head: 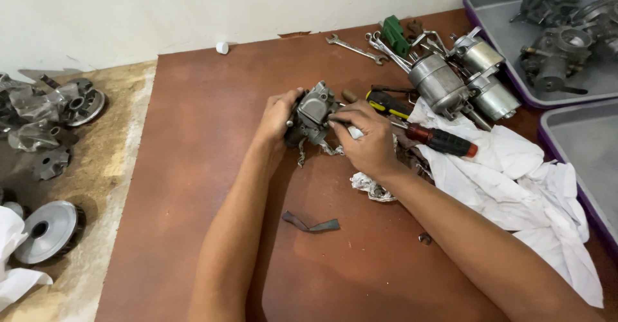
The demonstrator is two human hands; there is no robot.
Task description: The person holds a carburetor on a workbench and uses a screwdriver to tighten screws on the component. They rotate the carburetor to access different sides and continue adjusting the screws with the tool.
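Note:
A grey metal carburettor sits on the brown board near its middle. My left hand grips its left side. My right hand rests against its right side, fingers pinched on a small part or thin tool at the carburettor body; what they hold is too small to tell. A small chain or spring hangs below the carburettor.
A yellow-black screwdriver, a red-black screwdriver, white rags, two starter motors, spanners and a green piece lie right. Purple-rimmed trays hold carburettors. A dark strip lies nearer. Clutch parts lie left.

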